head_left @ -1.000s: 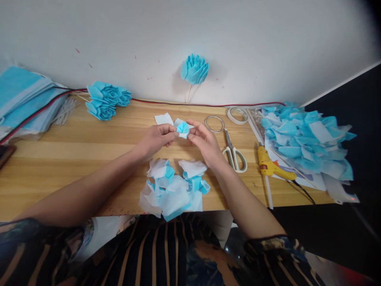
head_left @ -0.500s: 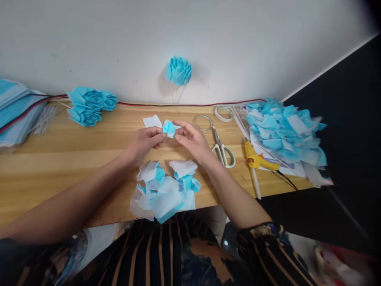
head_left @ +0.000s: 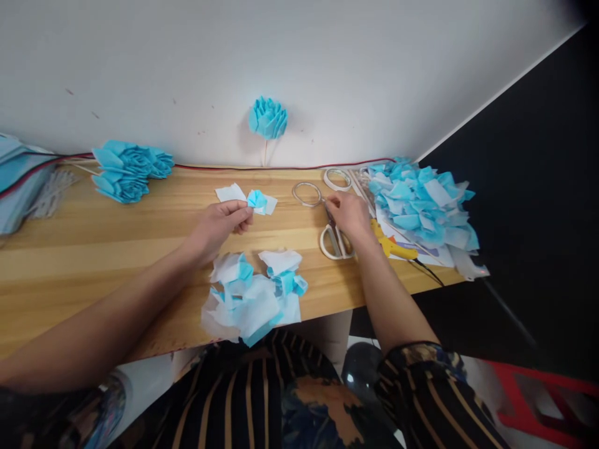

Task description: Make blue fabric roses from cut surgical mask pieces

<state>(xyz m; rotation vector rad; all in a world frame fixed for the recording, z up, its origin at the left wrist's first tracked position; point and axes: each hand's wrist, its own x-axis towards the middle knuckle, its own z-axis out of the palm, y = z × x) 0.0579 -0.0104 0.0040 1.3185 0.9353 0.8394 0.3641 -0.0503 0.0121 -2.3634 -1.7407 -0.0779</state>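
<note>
My left hand (head_left: pixel 222 226) pinches a small folded blue petal (head_left: pixel 257 199) between thumb and fingers, just above the table. White fabric pieces (head_left: pixel 229 193) lie behind those fingers. Over the scissors (head_left: pixel 333 242), my right hand (head_left: pixel 349 215) is closed, its fingertips together beside the blades; whether they grip anything is hidden. A loose heap of white and blue fabric petals (head_left: pixel 257 299) lies at the table's front edge, between my forearms.
Two tape rolls (head_left: pixel 337 179) (head_left: pixel 306 194) lie behind the scissors. A yellow glue gun (head_left: pixel 395 245) and a big petal pile (head_left: pixel 421 199) are at right. Finished blue flowers (head_left: pixel 128 168) lie at left; another flower (head_left: pixel 268 118) leans on the wall. Blue sheets (head_left: pixel 19 181) are stacked far left.
My right hand has let go of the blue petal and moved right, over the scissors. My left hand still holds the petal. The view has shifted slightly to the right.
</note>
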